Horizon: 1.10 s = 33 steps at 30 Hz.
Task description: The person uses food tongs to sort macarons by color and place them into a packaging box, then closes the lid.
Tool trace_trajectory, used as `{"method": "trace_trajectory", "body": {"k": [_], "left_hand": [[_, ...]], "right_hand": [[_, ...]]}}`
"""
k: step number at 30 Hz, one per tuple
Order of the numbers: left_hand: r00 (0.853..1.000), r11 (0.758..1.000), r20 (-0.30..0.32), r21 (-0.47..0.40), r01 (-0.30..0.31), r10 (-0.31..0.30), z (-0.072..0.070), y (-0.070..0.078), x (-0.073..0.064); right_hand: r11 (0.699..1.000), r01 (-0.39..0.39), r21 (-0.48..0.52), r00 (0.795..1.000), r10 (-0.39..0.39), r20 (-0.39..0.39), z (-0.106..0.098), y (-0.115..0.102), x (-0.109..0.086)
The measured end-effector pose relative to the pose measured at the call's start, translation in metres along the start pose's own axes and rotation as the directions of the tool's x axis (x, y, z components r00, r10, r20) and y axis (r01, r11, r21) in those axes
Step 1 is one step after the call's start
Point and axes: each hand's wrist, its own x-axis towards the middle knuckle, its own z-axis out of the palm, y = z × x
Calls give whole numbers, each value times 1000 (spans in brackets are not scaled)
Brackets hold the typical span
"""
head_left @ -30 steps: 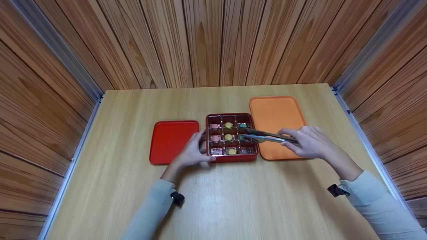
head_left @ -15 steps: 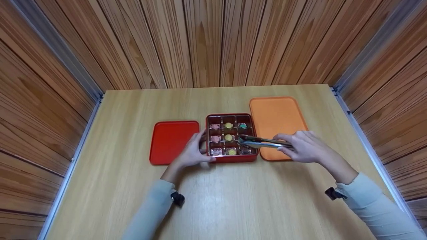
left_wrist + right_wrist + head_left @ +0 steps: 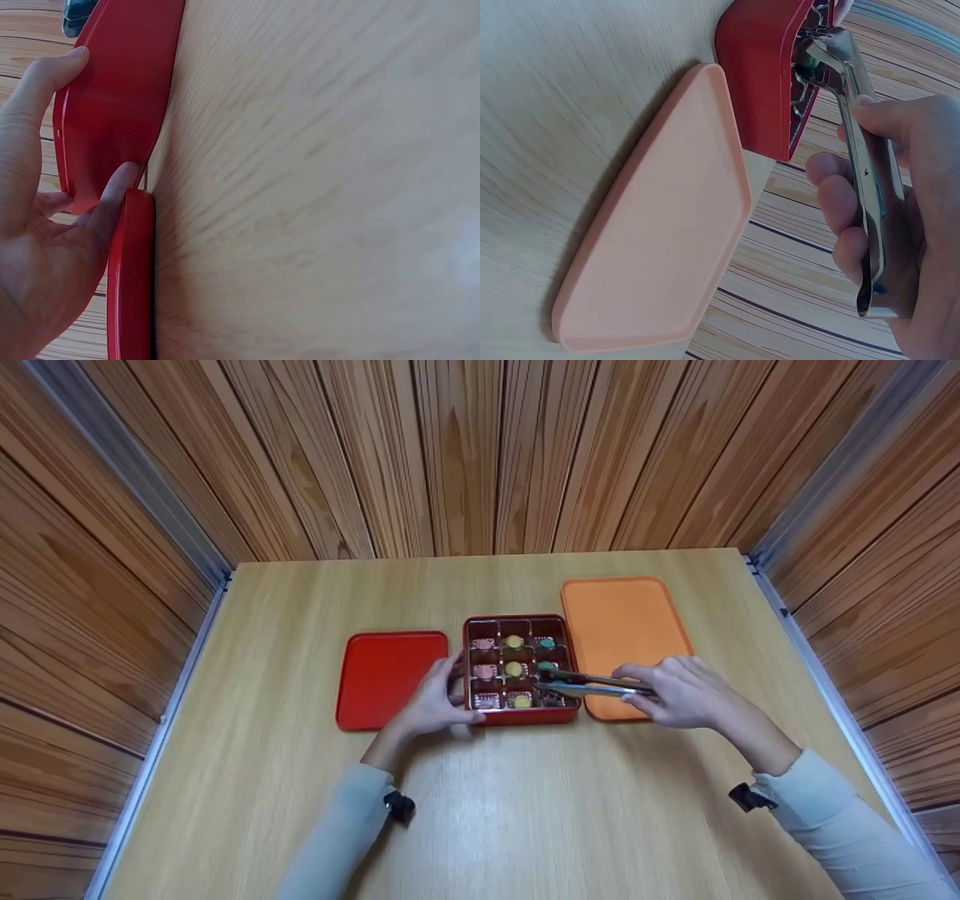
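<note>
A red box [image 3: 525, 719] holds a clear divided liner with pink, yellow and green round pieces in its cells. My left hand [image 3: 435, 702] grips the box's near left corner, thumb on the front wall and fingers at the left side. With my right hand [image 3: 686, 691] I hold metal tongs [image 3: 600, 685], whose tips reach into the right column, around the front right cell. Just behind them, a green piece [image 3: 547, 666] shows in the middle right cell. In the right wrist view, the tongs [image 3: 870, 172] point into the box; whether they pinch anything is unclear.
A red lid or shallow tray [image 3: 375, 682] lies left of the box, close to my left hand. On the right, an orange tray [image 3: 622, 619] lies against the box, partly under my right hand. Wooden panels [image 3: 480, 457] stand behind the table [image 3: 480, 810].
My right hand has moved left and slightly toward me, bringing the tong tips from the middle right cell toward the front right one. The left hand and box stay put.
</note>
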Motion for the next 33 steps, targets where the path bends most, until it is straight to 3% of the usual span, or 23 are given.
{"method": "trace_trajectory", "body": {"k": [13,22,29,33], "left_hand": [[1000,1000,7,4,13,-13,-1,0,0],[999,998,2,33,-50,50,1,-17,6],[1000,1000,23,5,-4,4,-2,-1,0],[1000,999,11,33,-13,13,-1,1,-1]], "right_hand": [[1000,-17,17,1000,17,-12,2,1,2],[999,-19,27,999,20,-32,1,3,2],[998,-22,53,996,26,-81,1,12,0],[995,-41,89,992,51,-112,2,20,-2]]}}
